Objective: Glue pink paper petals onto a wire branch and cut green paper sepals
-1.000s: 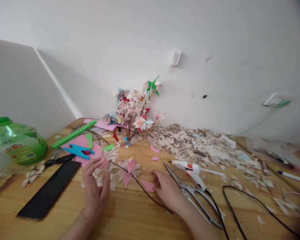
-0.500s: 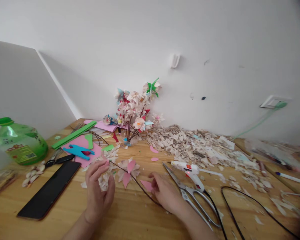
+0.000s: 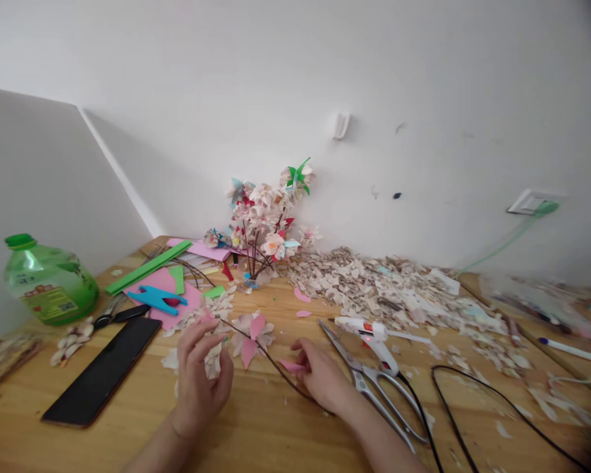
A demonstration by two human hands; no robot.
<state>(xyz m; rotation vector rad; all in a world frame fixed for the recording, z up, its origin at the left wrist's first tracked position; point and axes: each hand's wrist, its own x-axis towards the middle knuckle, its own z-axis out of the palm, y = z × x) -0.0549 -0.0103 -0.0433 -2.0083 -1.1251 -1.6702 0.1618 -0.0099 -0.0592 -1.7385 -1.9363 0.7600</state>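
My left hand (image 3: 201,378) is raised with fingers curved and thumb apart, close to the tip of a thin brown stem (image 3: 280,372); I see nothing held in it. Between the thumb and fingers of my right hand (image 3: 320,374) is a pink paper petal (image 3: 289,365). That hand is beside the stem's lower end, partly covering it. A pale flower (image 3: 263,334) with several pink petals (image 3: 249,353) lies along the stem between both hands. Whitish petals lie behind my left hand, partly hidden by it.
Scissors (image 3: 367,378) and a glue gun (image 3: 364,328) with a black cord lie at right. A phone (image 3: 103,371), blue clip-like piece (image 3: 157,299) and green bottle (image 3: 52,282) are at left. Behind stand the flower bunch (image 3: 263,223) and a heap of pale scraps (image 3: 374,282).
My right fingers have closed on the pink petal, which is now slightly lifted and tilted. My left hand is nearly unchanged. The view has shifted slightly.
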